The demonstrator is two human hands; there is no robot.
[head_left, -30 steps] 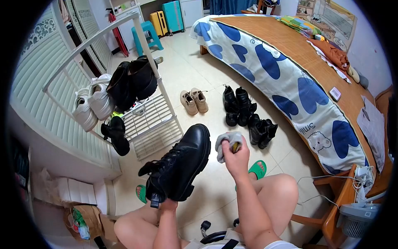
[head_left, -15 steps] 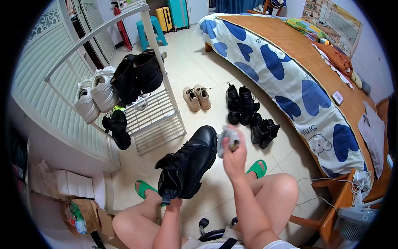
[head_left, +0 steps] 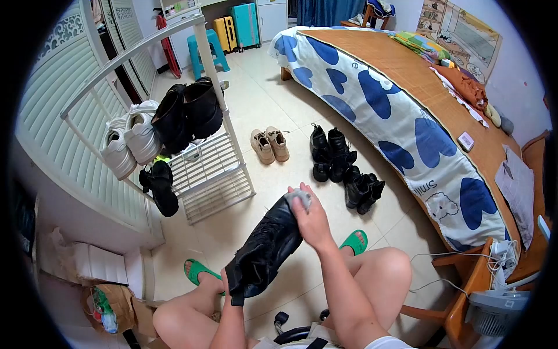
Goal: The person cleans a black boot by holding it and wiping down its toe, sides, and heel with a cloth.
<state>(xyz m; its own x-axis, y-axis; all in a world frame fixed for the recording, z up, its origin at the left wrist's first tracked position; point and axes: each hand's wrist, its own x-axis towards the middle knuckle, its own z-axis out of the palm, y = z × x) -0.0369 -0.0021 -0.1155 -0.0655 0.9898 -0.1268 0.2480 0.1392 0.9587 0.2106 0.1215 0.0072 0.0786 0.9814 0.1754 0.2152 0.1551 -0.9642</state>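
A black lace-up boot (head_left: 268, 241) is held up above the floor between my knees, its toe pointing away and its opening toward me. My left hand (head_left: 224, 280) supports it near the heel; most of that hand is hidden behind the boot. A crumpled grey cloth (head_left: 299, 200) is pressed against the toe by my right hand (head_left: 311, 218), with the fingers closed over it.
On my left stands a white shoe rack (head_left: 212, 174) with white sneakers (head_left: 139, 136) and black shoes (head_left: 189, 110). Beige boots (head_left: 270, 145) and black boots (head_left: 332, 152) stand on the floor ahead. A bed (head_left: 372, 87) and a wooden chair (head_left: 459, 296) are on the right.
The cloth in my right hand has moved from beside the sole onto the boot's toe. The boot has turned, so its sole is less visible and its opening shows more.
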